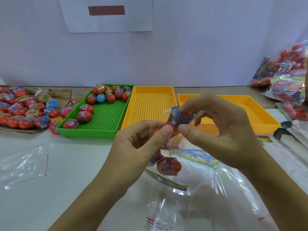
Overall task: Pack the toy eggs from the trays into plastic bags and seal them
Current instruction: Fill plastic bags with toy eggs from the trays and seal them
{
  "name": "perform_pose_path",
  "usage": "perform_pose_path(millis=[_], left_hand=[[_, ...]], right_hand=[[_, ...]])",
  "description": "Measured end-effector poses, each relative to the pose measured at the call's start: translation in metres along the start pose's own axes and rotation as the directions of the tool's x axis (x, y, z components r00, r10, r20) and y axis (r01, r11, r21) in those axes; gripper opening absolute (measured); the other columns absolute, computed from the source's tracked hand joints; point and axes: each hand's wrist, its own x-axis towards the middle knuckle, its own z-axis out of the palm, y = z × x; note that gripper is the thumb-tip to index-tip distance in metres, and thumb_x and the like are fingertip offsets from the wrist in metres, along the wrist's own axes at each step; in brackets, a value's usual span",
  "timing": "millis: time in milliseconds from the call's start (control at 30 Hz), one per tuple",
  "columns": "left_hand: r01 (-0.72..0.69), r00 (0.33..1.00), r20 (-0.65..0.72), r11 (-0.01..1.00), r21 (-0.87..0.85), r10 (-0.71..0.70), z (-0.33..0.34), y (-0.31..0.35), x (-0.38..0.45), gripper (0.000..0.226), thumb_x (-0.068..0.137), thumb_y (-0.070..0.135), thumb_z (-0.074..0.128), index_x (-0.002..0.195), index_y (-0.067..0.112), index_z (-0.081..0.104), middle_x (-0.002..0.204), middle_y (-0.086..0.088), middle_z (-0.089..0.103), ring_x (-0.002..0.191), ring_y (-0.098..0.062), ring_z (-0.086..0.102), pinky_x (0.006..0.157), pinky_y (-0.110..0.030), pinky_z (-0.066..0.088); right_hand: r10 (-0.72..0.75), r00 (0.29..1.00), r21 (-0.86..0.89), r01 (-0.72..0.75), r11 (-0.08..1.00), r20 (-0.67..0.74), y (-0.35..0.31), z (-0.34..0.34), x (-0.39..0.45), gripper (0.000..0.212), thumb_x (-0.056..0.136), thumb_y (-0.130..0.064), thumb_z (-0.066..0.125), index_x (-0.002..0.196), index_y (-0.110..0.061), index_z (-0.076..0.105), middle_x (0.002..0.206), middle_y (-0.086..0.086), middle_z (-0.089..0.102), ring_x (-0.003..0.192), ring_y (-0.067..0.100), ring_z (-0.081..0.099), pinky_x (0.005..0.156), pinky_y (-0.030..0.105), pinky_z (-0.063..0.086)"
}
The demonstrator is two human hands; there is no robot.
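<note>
The right hand [215, 124] grip is pinching a blue-wrapped toy egg [179, 118]; the left hand [141, 139] grip is pinching the clear plastic bag [160, 129] above the tabletop [75, 164]

Both forearms were bare to the frame's edge; the left hand [141, 139] and right hand [216, 130] wore no gloves, with short, unpainted nails.
</note>
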Motion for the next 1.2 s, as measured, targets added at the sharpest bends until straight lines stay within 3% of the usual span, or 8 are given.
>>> perform_pose_path(millis=[133, 300, 433, 600, 700, 833, 1067, 1200], left_hand=[[0.007, 0.999, 0.034, 1.000, 0.015, -0.007, -0.002, -0.002, 0.000, 0.024, 0.075, 0.038, 0.080, 0.093, 0.023, 0.079, 0.082, -0.009, 0.076, 0.075, -0.021, 0.071, 0.065, -0.033, 0.059], [0.054, 0.992, 0.113, 0.996, -0.064, -0.047, -0.009, -0.002, 0.000, 0.035, 0.066, 0.033, 0.081, 0.100, 0.027, 0.079, 0.092, -0.007, 0.077, 0.085, -0.019, 0.072, 0.071, -0.030, 0.059], [-0.024, 0.999, 0.038, 0.999, -0.029, 0.025, -0.010, 0.001, -0.001, 0.032, 0.064, 0.031, 0.080, 0.096, 0.029, 0.080, 0.081, -0.005, 0.075, 0.069, -0.014, 0.070, 0.062, -0.023, 0.056], [-0.119, 0.992, -0.013, 0.982, 0.147, 0.122, -0.010, 0.005, -0.002, 0.022, 0.074, 0.024, 0.077, 0.095, 0.031, 0.078, 0.077, -0.003, 0.074, 0.067, -0.018, 0.073, 0.056, -0.016, 0.053], [-0.150, 0.988, -0.006, 0.978, 0.147, 0.152, -0.011, 0.006, -0.002, 0.025, 0.074, 0.022, 0.076, 0.097, 0.033, 0.077, 0.077, 0.002, 0.075, 0.068, -0.016, 0.073, 0.053, -0.013, 0.051], [-0.209, 0.978, 0.045, 0.960, 0.187, 0.204, -0.014, 0.009, -0.004, 0.027, 0.074, 0.028, 0.082, 0.099, 0.034, 0.076, 0.073, 0.007, 0.073, 0.060, -0.003, 0.067, 0.053, -0.012, 0.051], [-0.216, 0.975, -0.001, 0.949, 0.231, 0.222, -0.013, 0.009, -0.005, 0.014, 0.074, 0.032, 0.080, 0.087, 0.033, 0.077, 0.068, 0.008, 0.070, 0.054, -0.001, 0.063, 0.048, -0.011, 0.048], [-0.159, 0.986, -0.014, 0.964, 0.212, 0.166, -0.012, 0.008, -0.007, 0.028, 0.075, 0.049, 0.070, 0.094, 0.030, 0.077, 0.075, -0.008, 0.071, 0.059, -0.016, 0.069, 0.044, -0.027, 0.054]], right_hand=[[0.074, 0.995, 0.005, -0.075, 0.997, 0.071, 0.001, -0.002, 0.001, 0.019, 0.078, -0.018, 0.074, 0.095, -0.023, 0.067, 0.088, -0.006, 0.071, 0.081, 0.018, 0.063, 0.063, 0.037, 0.047], [0.124, 0.986, 0.065, -0.131, 0.989, 0.108, 0.003, -0.005, 0.003, 0.024, 0.075, -0.015, 0.078, 0.092, -0.026, 0.064, 0.092, -0.014, 0.072, 0.087, 0.016, 0.067, 0.062, 0.035, 0.050], [0.187, 0.976, 0.140, -0.202, 0.969, 0.112, 0.004, -0.005, 0.003, 0.020, 0.074, -0.022, 0.080, 0.082, -0.018, 0.062, 0.090, -0.002, 0.075, 0.081, 0.020, 0.069, 0.066, 0.048, 0.050], [0.227, 0.966, 0.191, -0.248, 0.950, 0.125, 0.002, -0.004, 0.003, 0.021, 0.072, -0.025, 0.080, 0.078, -0.015, 0.063, 0.089, 0.004, 0.077, 0.079, 0.028, 0.071, 0.071, 0.056, 0.052], [0.256, 0.956, 0.302, -0.288, 0.909, 0.141, 0.001, -0.004, 0.003, 0.026, 0.068, -0.028, 0.080, 0.079, -0.010, 0.064, 0.089, 0.007, 0.077, 0.080, 0.030, 0.073, 0.071, 0.048, 0.058], [0.268, 0.955, 0.431, -0.297, 0.852, 0.129, -0.001, -0.002, 0.004, 0.024, 0.068, -0.010, 0.078, 0.082, 0.005, 0.065, 0.087, 0.012, 0.076, 0.070, 0.013, 0.071, 0.060, 0.020, 0.053], [0.304, 0.953, 0.459, -0.279, 0.844, 0.022, 0.001, 0.011, 0.003, 0.037, 0.066, -0.023, 0.081, 0.081, 0.006, 0.065, 0.071, 0.015, 0.072, 0.050, 0.020, 0.059, 0.050, 0.030, 0.050], [0.320, 0.947, 0.474, -0.281, 0.834, -0.001, 0.003, 0.012, 0.001, 0.027, 0.067, -0.025, 0.082, 0.076, -0.003, 0.071, 0.071, 0.013, 0.072, 0.049, 0.024, 0.057, 0.050, 0.028, 0.050]])
